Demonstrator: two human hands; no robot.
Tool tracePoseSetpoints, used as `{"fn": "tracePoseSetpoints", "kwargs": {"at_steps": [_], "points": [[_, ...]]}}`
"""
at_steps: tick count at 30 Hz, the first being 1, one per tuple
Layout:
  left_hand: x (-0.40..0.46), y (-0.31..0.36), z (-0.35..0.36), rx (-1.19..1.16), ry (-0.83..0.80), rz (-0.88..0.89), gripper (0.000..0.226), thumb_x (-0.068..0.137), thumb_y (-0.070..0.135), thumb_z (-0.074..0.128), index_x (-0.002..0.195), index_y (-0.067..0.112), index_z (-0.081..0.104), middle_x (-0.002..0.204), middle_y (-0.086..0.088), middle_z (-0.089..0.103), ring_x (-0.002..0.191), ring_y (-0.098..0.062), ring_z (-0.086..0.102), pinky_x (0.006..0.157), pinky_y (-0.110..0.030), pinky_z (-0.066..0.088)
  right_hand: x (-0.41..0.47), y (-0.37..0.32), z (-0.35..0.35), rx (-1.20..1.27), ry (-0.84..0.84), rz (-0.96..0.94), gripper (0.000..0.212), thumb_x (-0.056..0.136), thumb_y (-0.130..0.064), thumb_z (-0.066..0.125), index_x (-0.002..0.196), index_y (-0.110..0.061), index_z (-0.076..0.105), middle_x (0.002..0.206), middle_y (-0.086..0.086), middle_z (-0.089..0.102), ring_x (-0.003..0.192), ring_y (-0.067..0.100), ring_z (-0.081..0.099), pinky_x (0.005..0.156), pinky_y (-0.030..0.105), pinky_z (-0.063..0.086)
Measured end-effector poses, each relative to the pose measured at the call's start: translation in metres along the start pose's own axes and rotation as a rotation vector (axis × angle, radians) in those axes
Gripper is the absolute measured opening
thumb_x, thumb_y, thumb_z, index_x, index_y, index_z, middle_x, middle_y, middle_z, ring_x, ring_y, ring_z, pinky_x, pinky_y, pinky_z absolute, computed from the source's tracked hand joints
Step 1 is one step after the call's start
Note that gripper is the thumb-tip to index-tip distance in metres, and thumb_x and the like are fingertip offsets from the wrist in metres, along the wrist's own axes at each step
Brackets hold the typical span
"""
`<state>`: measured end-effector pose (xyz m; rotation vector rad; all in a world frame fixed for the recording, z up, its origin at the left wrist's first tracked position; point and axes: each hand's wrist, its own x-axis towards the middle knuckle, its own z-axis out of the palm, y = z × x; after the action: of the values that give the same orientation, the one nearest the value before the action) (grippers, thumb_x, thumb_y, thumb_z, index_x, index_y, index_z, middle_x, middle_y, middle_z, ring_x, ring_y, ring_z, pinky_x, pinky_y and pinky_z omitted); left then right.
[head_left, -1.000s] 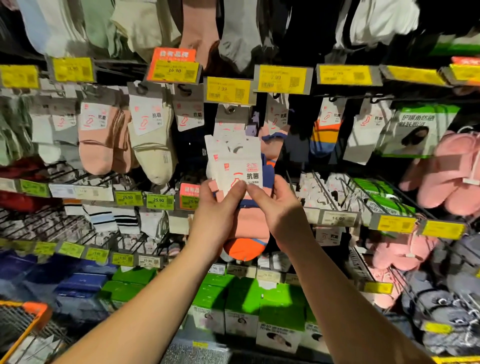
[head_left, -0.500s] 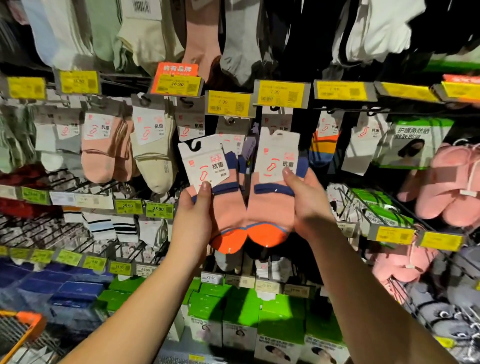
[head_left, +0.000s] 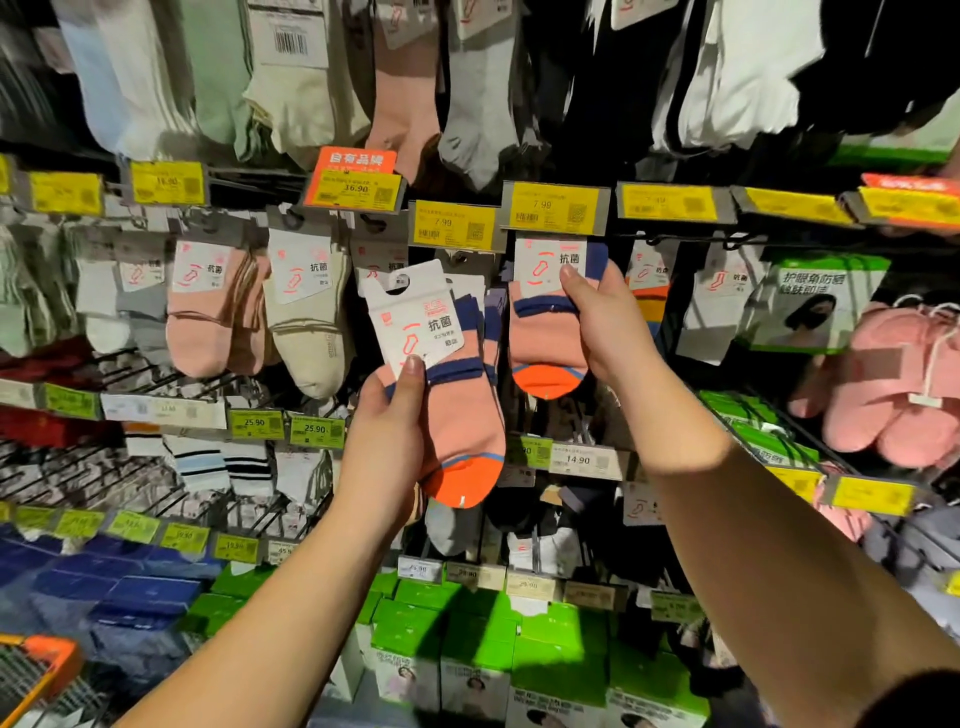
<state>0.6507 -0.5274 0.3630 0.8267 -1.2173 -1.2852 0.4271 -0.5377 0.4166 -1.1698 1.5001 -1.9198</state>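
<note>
Here the left hand (head_left: 384, 452) grips a pink sock pair (head_left: 462, 415) with an orange toe, its thumb pressing the white card label (head_left: 415, 322). The right hand (head_left: 608, 327) grasps a second pink sock pair (head_left: 545, 338) a little higher, just below a yellow price tag (head_left: 553, 208). The pairs are side by side.

We record the left socks (head_left: 462, 415) as salmon pink with navy bands and an orange toe; the right socks (head_left: 540, 338) match. Their cards (head_left: 415, 322) are white with red print. Price tags (head_left: 556, 208) are yellow; near boxes (head_left: 561, 639) green.
</note>
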Motion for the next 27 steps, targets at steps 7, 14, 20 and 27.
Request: {"fn": "tracePoseSetpoints", "kwargs": {"at_steps": [7,14,20,27], "points": [[0.000,0.001,0.002,0.037,-0.018,0.016,0.016,0.097,0.045,0.056,0.097,0.033,0.067,0.102,0.010,0.076,0.101,-0.016,0.071,0.098,-0.049,0.054,0.003,0.001,0.001,-0.088,-0.018,0.018,0.038,0.084,-0.045,0.062,0.119,-0.030,0.059,0.116,-0.001,0.072,0.106,0.021,0.070,0.095,0.055,0.054],[-0.002,0.003,0.003,0.026,-0.019,-0.009,0.029,0.083,0.056,0.056,0.099,0.035,0.068,0.107,0.007,0.076,0.103,-0.018,0.071,0.098,-0.052,0.053,0.004,0.012,-0.003,0.045,-0.002,0.080,0.019,0.099,-0.022,0.060,0.118,-0.023,0.060,0.116,0.007,0.073,0.104,0.026,0.071,0.095,0.053,0.055],[-0.003,0.004,0.003,0.035,0.002,-0.007,0.021,0.093,0.051,0.057,0.101,0.033,0.064,0.109,0.005,0.074,0.103,-0.016,0.070,0.098,-0.048,0.053,0.011,0.007,-0.006,0.129,0.032,0.091,0.017,0.099,-0.021,0.060,0.116,-0.020,0.060,0.112,0.009,0.073,0.098,0.028,0.072,0.082,0.046,0.059],[-0.002,0.003,0.005,0.080,-0.002,-0.005,0.034,0.087,0.066,0.056,0.104,0.038,0.066,0.112,0.008,0.073,0.114,-0.019,0.065,0.099,-0.045,0.051,0.026,0.019,-0.008,-0.172,0.087,0.113,0.021,0.100,-0.031,0.057,0.114,-0.016,0.056,0.113,0.011,0.068,0.103,0.031,0.067,0.080,0.040,0.055]]}}
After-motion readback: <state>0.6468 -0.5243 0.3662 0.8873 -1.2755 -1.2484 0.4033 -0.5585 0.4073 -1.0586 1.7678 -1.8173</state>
